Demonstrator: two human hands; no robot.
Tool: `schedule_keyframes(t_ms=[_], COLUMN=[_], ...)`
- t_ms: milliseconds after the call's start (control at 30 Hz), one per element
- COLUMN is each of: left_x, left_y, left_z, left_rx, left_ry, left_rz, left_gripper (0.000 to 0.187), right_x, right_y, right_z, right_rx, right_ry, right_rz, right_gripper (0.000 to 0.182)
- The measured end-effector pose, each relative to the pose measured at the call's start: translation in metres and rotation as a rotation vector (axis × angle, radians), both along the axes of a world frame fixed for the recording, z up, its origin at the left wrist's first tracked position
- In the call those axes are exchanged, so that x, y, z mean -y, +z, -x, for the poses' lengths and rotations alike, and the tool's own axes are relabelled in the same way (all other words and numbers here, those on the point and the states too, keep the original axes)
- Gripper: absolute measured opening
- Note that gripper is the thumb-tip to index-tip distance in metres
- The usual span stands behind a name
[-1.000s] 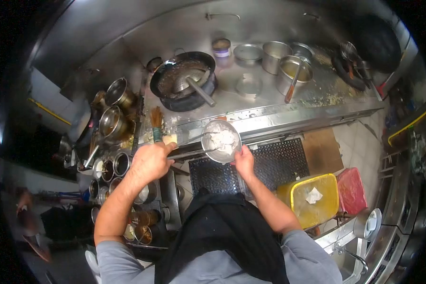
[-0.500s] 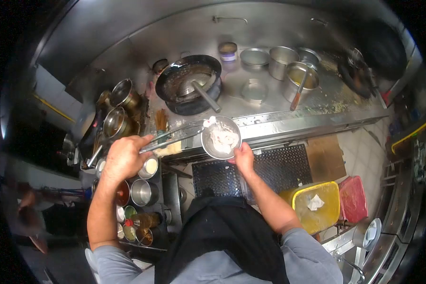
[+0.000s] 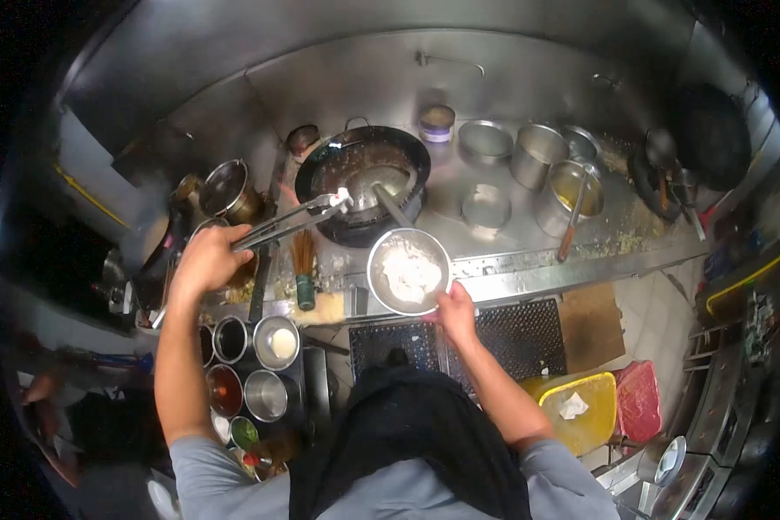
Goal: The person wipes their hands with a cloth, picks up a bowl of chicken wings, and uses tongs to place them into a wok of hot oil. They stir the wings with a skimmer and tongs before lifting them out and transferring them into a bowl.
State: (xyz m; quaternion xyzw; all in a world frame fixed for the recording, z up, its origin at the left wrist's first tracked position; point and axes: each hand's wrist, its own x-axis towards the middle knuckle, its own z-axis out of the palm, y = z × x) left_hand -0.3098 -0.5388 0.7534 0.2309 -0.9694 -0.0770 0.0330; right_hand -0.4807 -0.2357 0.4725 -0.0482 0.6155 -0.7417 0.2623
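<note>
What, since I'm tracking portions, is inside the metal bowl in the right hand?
The bowl holds a whitish mass of food, its kind unclear. Some bare metal shows around it. The bottom beneath the food is covered, so nothing there can be seen.

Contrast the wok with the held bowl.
The wok is wide and dark; the bowl is smaller and silvery. The wok rests on the stove; the right hand holds the bowl. A ladle lies in the wok, pale food in the bowl. Both are round and open.
</note>
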Motion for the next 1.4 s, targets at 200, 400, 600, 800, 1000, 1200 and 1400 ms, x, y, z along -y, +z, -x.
schedule_keyframes(t_ms=[200, 400, 600, 800, 1000, 1200, 1400], left_x=[0.131, 0.168, 0.102, -0.052, -0.113, -0.119, -0.118], left_y=[-0.123, -0.193, -0.112, -0.025, -0.061, -0.037, -0.006], left_z=[0.112, 0.165, 0.155, 0.136, 0.166, 0.164, 0.162], left_rx=[0.294, 0.100, -0.158, 0.109, 0.190, 0.115, 0.090], left_ry=[0.073, 0.237, 0.140, -0.330, -0.419, -0.371, -0.365], left_rz=[0.199, 0.105, 0.107, 0.056, 0.134, 0.153, 0.207], left_gripper=[0.028, 0.030, 0.043, 0.046, 0.046, 0.040, 0.038], right_x=[-0.014, -0.021, -0.017, -0.028, -0.037, -0.044, -0.027], right_y=[0.018, 0.020, 0.027, 0.002, -0.018, 0.002, -0.009], right_z=[0.026, 0.049, 0.079, 0.120, 0.139, 0.138, 0.144], right_rx=[0.040, 0.020, -0.016, -0.156, -0.385, -0.270, -0.151], right_ry=[-0.164, -0.317, -0.372, -0.344, -0.341, -0.373, -0.322], right_rz=[-0.076, -0.089, -0.047, -0.144, -0.365, -0.241, -0.109], right_gripper=[0.019, 0.021, 0.007, 0.012, 0.019, 0.017, 0.014])
